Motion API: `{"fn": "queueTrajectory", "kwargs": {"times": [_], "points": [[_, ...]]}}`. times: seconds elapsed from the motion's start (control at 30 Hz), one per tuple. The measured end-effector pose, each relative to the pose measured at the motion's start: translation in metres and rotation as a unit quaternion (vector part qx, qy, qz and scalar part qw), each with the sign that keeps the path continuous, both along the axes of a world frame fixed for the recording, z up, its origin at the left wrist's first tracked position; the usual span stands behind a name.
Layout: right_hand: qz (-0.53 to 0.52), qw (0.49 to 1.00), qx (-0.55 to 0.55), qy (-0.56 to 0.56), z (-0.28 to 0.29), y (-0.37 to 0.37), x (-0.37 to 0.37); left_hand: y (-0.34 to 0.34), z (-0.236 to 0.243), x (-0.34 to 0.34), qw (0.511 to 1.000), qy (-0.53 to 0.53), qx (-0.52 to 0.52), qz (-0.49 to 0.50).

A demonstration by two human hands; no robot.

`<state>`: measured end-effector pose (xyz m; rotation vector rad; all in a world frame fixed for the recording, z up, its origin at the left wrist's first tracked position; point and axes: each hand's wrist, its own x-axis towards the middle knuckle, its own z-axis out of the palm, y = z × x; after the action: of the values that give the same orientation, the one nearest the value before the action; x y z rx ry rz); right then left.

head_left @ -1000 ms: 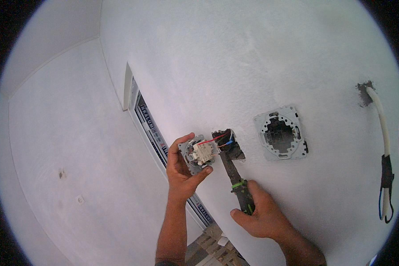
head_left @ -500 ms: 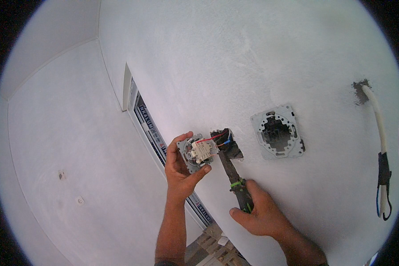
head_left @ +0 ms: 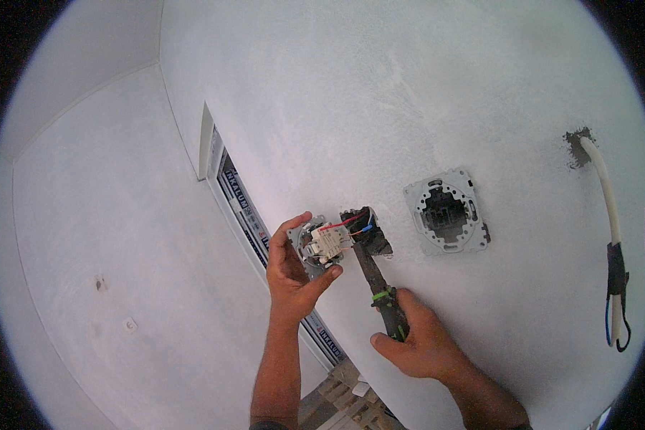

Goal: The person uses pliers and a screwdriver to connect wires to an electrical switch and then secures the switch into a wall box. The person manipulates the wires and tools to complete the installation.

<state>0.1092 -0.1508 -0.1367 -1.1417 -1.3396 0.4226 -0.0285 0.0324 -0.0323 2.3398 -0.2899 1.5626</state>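
Observation:
My left hand (head_left: 290, 287) is closed round the edges of a switch mechanism (head_left: 326, 247), a metal mounting plate with a cream body. A red wire and thinner wires run from it to the dark square wall box (head_left: 369, 236), where a blue connector (head_left: 368, 228) shows. Below the box, my right hand (head_left: 419, 340) grips a tool (head_left: 387, 308) with a black-and-green handle and a long dark shank. The shank's tip is at the box's lower left, beside the mechanism and its wires; whether it touches them I cannot tell.
A second mounting frame (head_left: 444, 175) is fixed on the white wall to the right. Further right, a thick white cable (head_left: 602, 183) hangs from a rough hole, taped near its end. A narrow framed opening (head_left: 233, 183) lies left of my hands, with rubble (head_left: 340, 390) below.
The view has shifted slightly, so wall fittings sit a little further left. Both hands and what they hold look nearly unchanged.

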Motion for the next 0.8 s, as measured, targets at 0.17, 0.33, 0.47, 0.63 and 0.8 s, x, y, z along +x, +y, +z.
{"fn": "queueTrajectory", "kwargs": {"times": [0.17,0.33,0.47,0.63,0.8], "points": [[-0.001,1.000,0.017,-0.002,-0.001,-0.001,0.000,-0.005,-0.001,0.001,1.000,-0.001,-0.018,-0.015],[0.013,1.000,0.018,0.019,0.001,-0.004,-0.001,-0.005,-0.001,0.000,0.999,0.001,-0.032,-0.011],[-0.003,0.999,0.033,-0.003,-0.004,0.001,0.001,-0.014,-0.001,0.001,0.998,0.002,-0.063,-0.026],[0.004,1.000,0.025,0.006,-0.002,0.000,0.000,-0.008,-0.001,-0.001,0.999,0.004,-0.039,-0.001],[0.008,1.000,0.015,0.012,-0.002,-0.001,0.000,-0.007,-0.001,0.000,0.999,0.003,-0.038,-0.007]]}}
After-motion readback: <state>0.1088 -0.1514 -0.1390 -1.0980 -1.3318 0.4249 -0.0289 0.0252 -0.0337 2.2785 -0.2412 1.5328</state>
